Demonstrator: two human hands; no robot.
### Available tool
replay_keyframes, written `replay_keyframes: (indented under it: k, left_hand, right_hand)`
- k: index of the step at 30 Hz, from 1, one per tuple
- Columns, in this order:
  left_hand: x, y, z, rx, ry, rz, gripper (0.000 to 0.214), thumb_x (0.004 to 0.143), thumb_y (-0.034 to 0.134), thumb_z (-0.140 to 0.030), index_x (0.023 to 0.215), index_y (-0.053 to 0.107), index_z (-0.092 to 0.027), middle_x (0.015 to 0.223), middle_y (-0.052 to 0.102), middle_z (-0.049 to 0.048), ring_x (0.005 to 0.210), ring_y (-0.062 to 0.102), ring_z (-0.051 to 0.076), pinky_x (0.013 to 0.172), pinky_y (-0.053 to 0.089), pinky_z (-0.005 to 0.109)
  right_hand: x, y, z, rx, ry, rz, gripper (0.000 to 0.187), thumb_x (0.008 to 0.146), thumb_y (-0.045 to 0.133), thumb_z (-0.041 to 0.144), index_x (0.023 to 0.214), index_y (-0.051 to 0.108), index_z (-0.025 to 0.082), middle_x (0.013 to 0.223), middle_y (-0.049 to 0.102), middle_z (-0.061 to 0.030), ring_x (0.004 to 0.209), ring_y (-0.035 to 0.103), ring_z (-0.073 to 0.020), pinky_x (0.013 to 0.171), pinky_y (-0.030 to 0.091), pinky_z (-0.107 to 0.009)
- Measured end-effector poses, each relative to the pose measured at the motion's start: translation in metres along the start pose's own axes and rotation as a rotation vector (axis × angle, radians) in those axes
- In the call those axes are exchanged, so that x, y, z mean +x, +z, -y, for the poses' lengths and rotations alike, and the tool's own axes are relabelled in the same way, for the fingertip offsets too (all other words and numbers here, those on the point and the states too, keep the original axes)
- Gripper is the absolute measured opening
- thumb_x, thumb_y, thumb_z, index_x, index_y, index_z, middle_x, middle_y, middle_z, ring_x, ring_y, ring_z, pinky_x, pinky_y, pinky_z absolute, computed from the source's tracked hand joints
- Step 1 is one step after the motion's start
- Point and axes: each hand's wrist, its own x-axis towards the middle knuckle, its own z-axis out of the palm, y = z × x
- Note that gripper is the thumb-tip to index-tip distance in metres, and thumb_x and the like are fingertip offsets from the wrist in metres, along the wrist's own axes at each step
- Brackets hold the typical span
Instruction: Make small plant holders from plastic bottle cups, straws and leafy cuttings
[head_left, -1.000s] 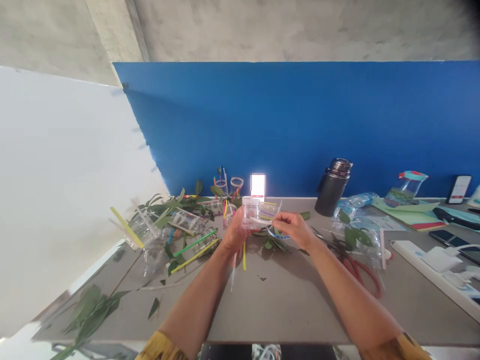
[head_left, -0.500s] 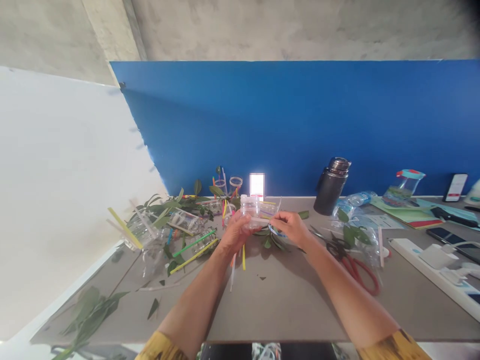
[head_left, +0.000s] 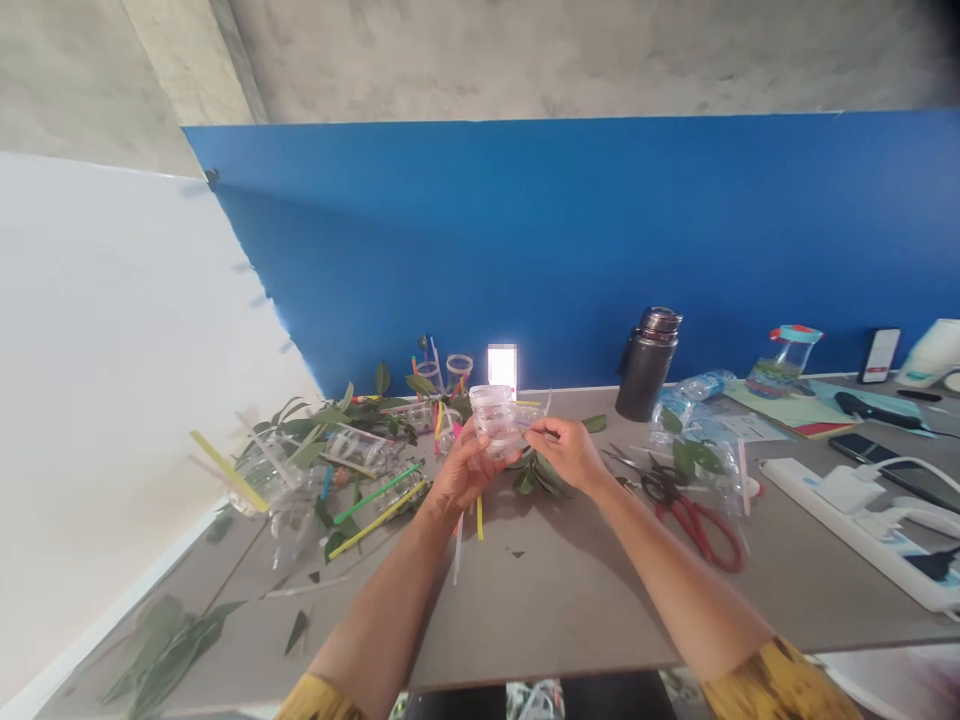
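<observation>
Mid-table point(head_left: 540, 600), left hand point(head_left: 469, 475) and right hand point(head_left: 570, 452) seemingly hold one clear jar point(head_left: 493, 422).

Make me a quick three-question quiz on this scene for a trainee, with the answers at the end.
1. True or false: the left hand holds the clear plastic jar.
2. Multiple choice: what colour are the handles of the scissors to the right of the right hand? A) green, B) red, C) yellow.
3. Fill in the blank: the dark insulated bottle stands in front of a ___ wall.

Key: 1 true; 2 B; 3 blue.
</observation>
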Motion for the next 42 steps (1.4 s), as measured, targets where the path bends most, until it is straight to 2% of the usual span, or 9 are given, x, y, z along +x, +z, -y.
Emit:
replay_keyframes:
  k: [9,18,22,24,27,31,34,39,42]
  left_hand:
    - [0.002,-0.006,-0.001,-0.019,-0.092,0.007,0.042,0.08,0.079,-0.036,0.117,0.071,-0.017,0.119,0.076,0.0109,0.112,0.072,0.027,0.087,0.062,0.038]
    - [0.001,0.0,-0.001,-0.097,-0.166,0.078,0.041,0.09,0.069,-0.042,0.121,0.071,-0.014,0.103,0.078,0.0111,0.081,0.073,0.02,0.063,0.06,0.027]
    - [0.005,-0.001,0.005,0.032,-0.218,0.035,0.055,0.09,0.066,-0.062,0.115,0.071,-0.013,0.091,0.076,0.0124,0.068,0.071,0.02,0.06,0.059,0.03]
    - [0.005,0.001,0.01,0.175,-0.159,-0.079,0.059,0.09,0.063,-0.067,0.115,0.07,-0.014,0.098,0.076,0.0138,0.074,0.073,0.023,0.063,0.06,0.033]
    - [0.003,0.006,0.015,0.336,0.09,-0.252,0.05,0.093,0.061,-0.064,0.119,0.067,-0.021,0.114,0.074,0.0103,0.094,0.072,0.024,0.075,0.059,0.034]
    - [0.004,0.011,0.017,0.456,0.278,-0.163,0.051,0.078,0.084,-0.047,0.12,0.066,-0.023,0.122,0.071,0.0086,0.112,0.066,0.026,0.093,0.054,0.036]
    - [0.006,0.011,0.017,0.476,0.279,-0.167,0.066,0.058,0.097,-0.028,0.117,0.066,-0.022,0.116,0.073,0.0074,0.109,0.067,0.026,0.096,0.052,0.037]
    - [0.009,0.008,0.012,0.231,0.195,-0.214,0.061,0.063,0.094,-0.033,0.116,0.067,-0.02,0.106,0.075,0.007,0.096,0.07,0.023,0.086,0.054,0.037]
    - [0.01,0.005,0.01,0.157,0.196,-0.245,0.058,0.064,0.094,-0.031,0.114,0.067,-0.018,0.101,0.075,0.0055,0.088,0.071,0.018,0.082,0.055,0.034]
  right_hand:
    - [-0.002,0.005,0.005,0.049,-0.01,-0.006,0.024,0.08,0.068,0.045,0.084,0.071,0.021,0.069,0.065,0.0006,0.066,0.055,-0.0177,0.064,0.039,-0.029]
    - [-0.005,0.001,0.012,0.129,0.061,0.156,0.054,0.076,0.078,0.052,0.117,0.067,0.02,0.062,0.056,0.0057,0.059,0.049,-0.0154,0.059,0.034,-0.027]
    - [-0.007,0.003,0.011,0.098,-0.015,0.211,0.042,0.08,0.074,0.055,0.102,0.07,0.019,0.063,0.055,0.0043,0.06,0.047,-0.0145,0.057,0.032,-0.027]
    - [-0.006,0.004,0.008,0.038,0.012,0.14,0.043,0.078,0.076,0.055,0.1,0.07,0.019,0.062,0.052,0.005,0.059,0.047,-0.0144,0.057,0.032,-0.027]
    - [-0.004,0.005,0.005,-0.07,0.072,0.048,0.05,0.076,0.076,0.055,0.109,0.069,0.019,0.062,0.054,0.0052,0.06,0.049,-0.0154,0.057,0.033,-0.027]
    - [-0.002,0.006,0.001,-0.175,0.101,-0.026,0.052,0.077,0.075,0.057,0.111,0.069,0.018,0.063,0.057,0.0041,0.06,0.051,-0.0162,0.056,0.032,-0.027]
    - [-0.001,0.003,-0.001,-0.092,0.049,0.063,0.045,0.083,0.07,0.052,0.113,0.07,0.019,0.061,0.056,0.0049,0.058,0.051,-0.0155,0.055,0.034,-0.027]
    - [0.0,-0.004,-0.001,0.083,-0.014,0.171,0.044,0.088,0.06,0.04,0.126,0.067,0.018,0.066,0.065,0.0033,0.062,0.06,-0.0169,0.062,0.045,-0.027]
    - [0.001,-0.004,-0.002,0.011,-0.016,0.101,0.029,0.087,0.061,0.04,0.101,0.074,0.019,0.073,0.071,-0.0004,0.066,0.064,-0.018,0.066,0.047,-0.028]
